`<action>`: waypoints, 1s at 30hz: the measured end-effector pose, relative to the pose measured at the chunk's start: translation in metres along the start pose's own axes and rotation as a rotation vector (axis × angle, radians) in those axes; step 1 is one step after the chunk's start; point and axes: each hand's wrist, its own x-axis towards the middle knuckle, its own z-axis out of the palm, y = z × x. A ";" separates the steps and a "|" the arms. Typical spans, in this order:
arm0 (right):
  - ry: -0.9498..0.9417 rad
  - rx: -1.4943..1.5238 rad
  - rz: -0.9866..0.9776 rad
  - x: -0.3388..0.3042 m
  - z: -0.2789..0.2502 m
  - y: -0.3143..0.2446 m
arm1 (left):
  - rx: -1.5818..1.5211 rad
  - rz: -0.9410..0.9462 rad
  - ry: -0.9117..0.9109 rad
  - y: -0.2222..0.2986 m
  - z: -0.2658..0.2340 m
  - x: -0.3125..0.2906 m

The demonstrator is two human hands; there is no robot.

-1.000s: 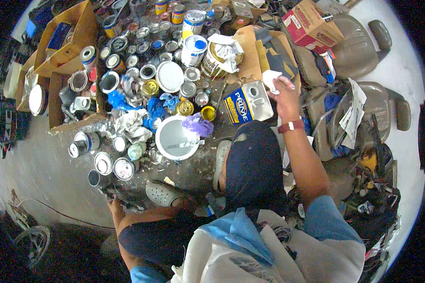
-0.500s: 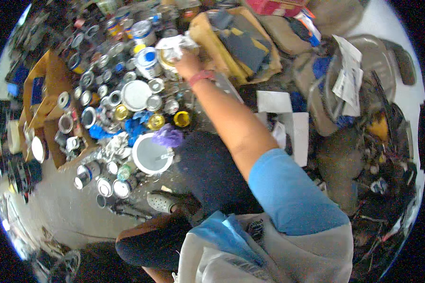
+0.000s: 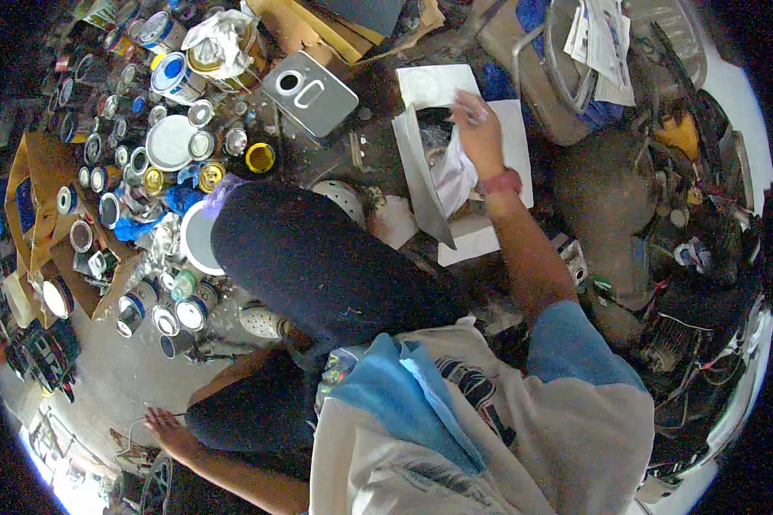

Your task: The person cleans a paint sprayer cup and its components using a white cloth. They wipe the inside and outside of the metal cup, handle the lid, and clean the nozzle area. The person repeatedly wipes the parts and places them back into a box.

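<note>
Can't judge whether gripping cloth (image 3: 453, 182) with right hand (image 3: 481, 137); holding left hand's (image 3: 170, 436) fingers wide. Could snag flap (image 3: 517, 129), tipping box (image 3: 415, 163).

Prob. a paint workshop: dozens of paint cans (image 3: 176, 81), some open, crowd a stained flr (image 3: 120, 369) w/ a rect. metal can (image 3: 326, 103), crumpled rags (image 3: 167, 240) & a cardbd box (image 3: 53, 163); misc. parts (image 3: 670, 343) lie heaped at R.

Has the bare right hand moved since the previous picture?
Yes: the right hand went rightward from the large round gold metal can to the white cardboard box.
</note>
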 end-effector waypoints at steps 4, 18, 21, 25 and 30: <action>-0.170 -0.415 0.371 -0.047 -0.075 0.143 | -0.011 0.185 -0.062 0.122 0.035 0.006; -0.163 0.358 0.654 -0.060 -0.088 0.063 | -0.006 0.862 -1.060 0.375 0.391 -0.197; -0.170 0.637 0.543 -0.047 -0.110 -0.009 | 0.109 1.018 -1.234 0.365 0.460 -0.237; -0.274 0.870 0.367 -0.051 -0.124 -0.083 | 0.123 1.084 -1.124 0.324 0.530 -0.286; -0.404 1.051 0.190 -0.058 -0.114 -0.116 | 0.068 0.618 -1.405 0.293 0.554 -0.273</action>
